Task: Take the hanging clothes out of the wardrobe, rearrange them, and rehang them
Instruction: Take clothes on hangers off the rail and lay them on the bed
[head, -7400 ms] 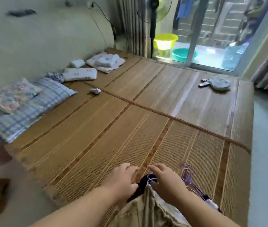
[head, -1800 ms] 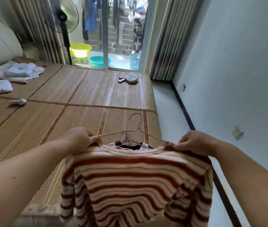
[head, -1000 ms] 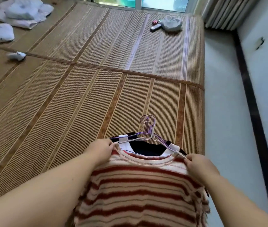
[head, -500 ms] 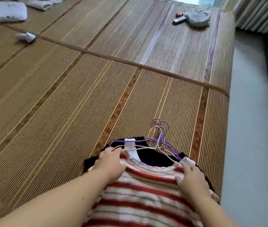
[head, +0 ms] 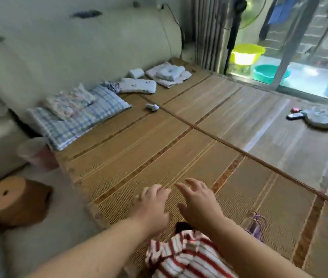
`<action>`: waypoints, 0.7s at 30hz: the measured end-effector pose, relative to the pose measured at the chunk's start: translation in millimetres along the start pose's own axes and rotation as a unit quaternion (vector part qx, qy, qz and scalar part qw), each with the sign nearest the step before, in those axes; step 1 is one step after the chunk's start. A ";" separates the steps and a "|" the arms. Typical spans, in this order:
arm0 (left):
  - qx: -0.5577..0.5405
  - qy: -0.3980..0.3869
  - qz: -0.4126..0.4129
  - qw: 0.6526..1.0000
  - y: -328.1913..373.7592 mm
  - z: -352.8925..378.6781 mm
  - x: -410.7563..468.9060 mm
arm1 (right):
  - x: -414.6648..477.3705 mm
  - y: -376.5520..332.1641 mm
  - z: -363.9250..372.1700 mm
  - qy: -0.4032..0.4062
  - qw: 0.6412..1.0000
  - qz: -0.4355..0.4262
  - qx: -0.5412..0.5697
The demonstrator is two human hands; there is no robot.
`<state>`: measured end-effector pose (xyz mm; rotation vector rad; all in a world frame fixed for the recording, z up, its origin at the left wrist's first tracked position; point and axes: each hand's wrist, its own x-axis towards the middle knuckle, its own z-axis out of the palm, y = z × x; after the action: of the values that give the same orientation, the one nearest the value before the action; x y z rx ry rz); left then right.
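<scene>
A red-and-white striped sweater (head: pixel 187 255) lies on the woven bed mat (head: pixel 159 149) at the near edge, on top of a dark garment (head: pixel 181 227). Purple hanger hooks (head: pixel 256 225) stick out to its right. My left hand (head: pixel 151 207) hovers just beyond the sweater with its fingers loosely bent and nothing in it. My right hand (head: pixel 197 199) is beside it, fingers spread and empty. Both forearms cross over the clothes pile and hide part of it.
A checked pillow (head: pixel 78 117) and folded white cloths (head: pixel 167 74) lie along the padded headboard (head: pixel 58 51). A grey cloth (head: pixel 319 120) with a remote (head: pixel 294 115) sits at the far right. A round wooden stool (head: pixel 12 199) stands on the floor to the left. A fan and basins stand by the glass door.
Both hands have let go of the striped sweater's shoulders and lifted forward, empty. The sweater now lies on the pile. The view has swung left and up toward the headboard.
</scene>
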<state>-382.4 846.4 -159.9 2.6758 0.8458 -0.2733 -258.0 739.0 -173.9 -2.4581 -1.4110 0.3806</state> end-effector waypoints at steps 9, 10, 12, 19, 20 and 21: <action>0.119 0.252 -0.125 0.952 -140.1 -149.8 -172.3 | 16.4 -253.0 -69.6 0.067 0.964 -0.257 0.023; 0.123 0.280 -0.148 0.940 -155.3 -164.0 -193.6 | 15.4 -285.9 -75.8 0.078 0.955 -0.285 0.022; 0.130 0.322 -0.178 0.921 -181.4 -190.9 -230.5 | 10.4 -344.9 -85.5 0.085 0.942 -0.323 0.032; 0.164 0.420 -0.267 0.852 -274.8 -268.5 -358.5 | -16.7 -527.4 -94.1 0.113 0.891 -0.433 0.078; 0.168 0.430 -0.280 0.842 -285.2 -277.1 -373.8 | -20.2 -548.5 -95.4 0.119 0.884 -0.444 0.088; 0.173 0.438 -0.293 0.832 -294.8 -285.6 -387.9 | -23.2 -568.8 -97.3 0.121 0.877 -0.454 0.100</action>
<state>-843.7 973.0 140.3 2.7288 2.0560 0.8305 -686.0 983.0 127.5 -1.3792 -2.0544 -0.0067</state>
